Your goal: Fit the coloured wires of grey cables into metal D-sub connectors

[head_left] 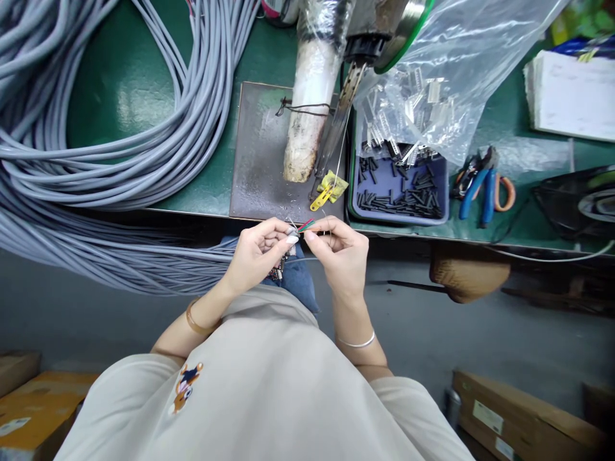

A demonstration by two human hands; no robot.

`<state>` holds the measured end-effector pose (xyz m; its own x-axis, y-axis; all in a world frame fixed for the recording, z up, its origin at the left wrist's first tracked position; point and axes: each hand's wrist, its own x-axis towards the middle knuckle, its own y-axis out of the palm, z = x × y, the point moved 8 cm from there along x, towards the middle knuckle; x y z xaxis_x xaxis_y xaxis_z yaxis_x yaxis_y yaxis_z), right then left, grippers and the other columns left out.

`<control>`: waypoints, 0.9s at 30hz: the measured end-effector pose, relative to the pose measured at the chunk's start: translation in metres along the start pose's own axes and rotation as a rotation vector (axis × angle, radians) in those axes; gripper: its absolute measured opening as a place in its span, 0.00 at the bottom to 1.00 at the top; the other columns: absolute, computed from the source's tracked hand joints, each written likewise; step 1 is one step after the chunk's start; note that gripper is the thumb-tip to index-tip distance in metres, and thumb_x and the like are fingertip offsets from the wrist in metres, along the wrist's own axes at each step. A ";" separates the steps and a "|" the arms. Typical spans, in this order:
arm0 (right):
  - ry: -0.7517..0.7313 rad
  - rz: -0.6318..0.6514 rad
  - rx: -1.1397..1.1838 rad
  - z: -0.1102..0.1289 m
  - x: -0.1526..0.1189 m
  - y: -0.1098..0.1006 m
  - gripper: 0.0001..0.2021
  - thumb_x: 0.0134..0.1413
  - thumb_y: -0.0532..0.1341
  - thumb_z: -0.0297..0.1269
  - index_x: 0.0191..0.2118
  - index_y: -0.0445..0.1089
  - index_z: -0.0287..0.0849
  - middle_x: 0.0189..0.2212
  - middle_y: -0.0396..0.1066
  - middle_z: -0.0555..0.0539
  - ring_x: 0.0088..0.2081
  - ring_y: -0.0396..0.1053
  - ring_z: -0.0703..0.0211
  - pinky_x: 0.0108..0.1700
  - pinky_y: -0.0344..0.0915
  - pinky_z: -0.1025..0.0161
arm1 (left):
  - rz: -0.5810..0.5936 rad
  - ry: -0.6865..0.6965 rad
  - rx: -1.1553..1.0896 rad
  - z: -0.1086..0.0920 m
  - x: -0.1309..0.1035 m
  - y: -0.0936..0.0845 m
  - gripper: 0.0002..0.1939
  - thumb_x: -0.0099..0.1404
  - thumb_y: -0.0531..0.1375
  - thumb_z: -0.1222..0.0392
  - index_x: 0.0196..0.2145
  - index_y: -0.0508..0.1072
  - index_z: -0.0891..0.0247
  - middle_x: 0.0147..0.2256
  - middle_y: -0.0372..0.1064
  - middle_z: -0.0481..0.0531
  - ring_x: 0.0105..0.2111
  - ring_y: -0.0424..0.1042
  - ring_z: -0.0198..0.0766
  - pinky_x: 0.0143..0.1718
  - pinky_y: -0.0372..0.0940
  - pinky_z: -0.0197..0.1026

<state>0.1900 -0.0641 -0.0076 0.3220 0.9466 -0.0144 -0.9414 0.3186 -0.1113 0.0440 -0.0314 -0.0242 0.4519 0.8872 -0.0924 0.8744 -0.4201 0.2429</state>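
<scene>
My left hand is closed around the end of a grey cable, pinching it between thumb and fingers. Thin coloured wires, red, green and orange among them, fan out of that end toward the right. With thumb and forefinger, my right hand pinches these wires close to their tips. Both hands are just off the table's front edge, above my lap. Below my left hand hang several small metal-ended pieces, partly hidden. A yellow clip with solder wire through it lies just beyond the hands.
Coiled grey cables fill the left side. A white wrapped tube points down over a dark plate. To the right are a blue tray of black tubing pieces, a plastic bag, blue-handled pliers and a paper stack.
</scene>
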 end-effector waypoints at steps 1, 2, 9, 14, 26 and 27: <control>0.000 0.000 -0.006 0.000 -0.001 0.000 0.06 0.53 0.68 0.38 0.29 0.75 0.42 0.27 0.68 0.53 0.22 0.51 0.72 0.22 0.45 0.68 | 0.000 0.003 0.006 0.000 0.000 0.000 0.12 0.67 0.66 0.54 0.36 0.74 0.66 0.23 0.65 0.43 0.18 0.61 0.24 0.19 0.58 0.27; 0.000 0.002 -0.011 0.000 -0.001 -0.001 0.06 0.53 0.68 0.39 0.29 0.75 0.42 0.27 0.68 0.53 0.22 0.51 0.72 0.22 0.45 0.67 | 0.003 0.006 0.011 0.000 0.000 0.000 0.11 0.67 0.66 0.54 0.36 0.74 0.66 0.24 0.66 0.44 0.18 0.61 0.24 0.19 0.58 0.27; -0.048 -0.007 -0.061 0.009 -0.004 -0.003 0.07 0.54 0.68 0.36 0.28 0.73 0.41 0.27 0.68 0.54 0.19 0.47 0.74 0.20 0.43 0.67 | 0.011 0.093 0.044 -0.004 0.002 0.000 0.07 0.65 0.67 0.59 0.37 0.78 0.66 0.26 0.71 0.46 0.21 0.65 0.25 0.24 0.64 0.29; -0.473 -0.100 -0.404 0.040 -0.020 -0.002 0.03 0.59 0.67 0.31 0.33 0.74 0.45 0.29 0.73 0.52 0.20 0.57 0.71 0.22 0.55 0.66 | 0.013 0.107 0.050 -0.007 0.002 0.001 0.08 0.66 0.67 0.57 0.37 0.78 0.66 0.29 0.73 0.49 0.23 0.66 0.26 0.23 0.63 0.28; -0.948 -0.127 -0.705 0.055 -0.044 0.016 0.07 0.61 0.64 0.27 0.42 0.73 0.45 0.30 0.77 0.51 0.28 0.73 0.67 0.31 0.67 0.69 | 0.106 0.039 -0.019 0.002 -0.002 0.002 0.11 0.71 0.63 0.53 0.40 0.72 0.65 0.25 0.68 0.44 0.19 0.64 0.25 0.21 0.62 0.28; -0.943 -0.131 -0.701 0.055 -0.044 0.016 0.07 0.61 0.65 0.27 0.43 0.73 0.45 0.30 0.77 0.51 0.29 0.74 0.67 0.31 0.67 0.69 | 0.105 0.048 -0.025 0.002 -0.001 0.001 0.11 0.71 0.63 0.53 0.40 0.73 0.65 0.25 0.68 0.44 0.19 0.65 0.25 0.21 0.62 0.28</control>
<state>0.1552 -0.0977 0.0461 -0.0657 0.6645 0.7444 -0.5513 0.5976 -0.5822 0.0450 -0.0334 -0.0253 0.5315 0.8468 -0.0190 0.8175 -0.5070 0.2732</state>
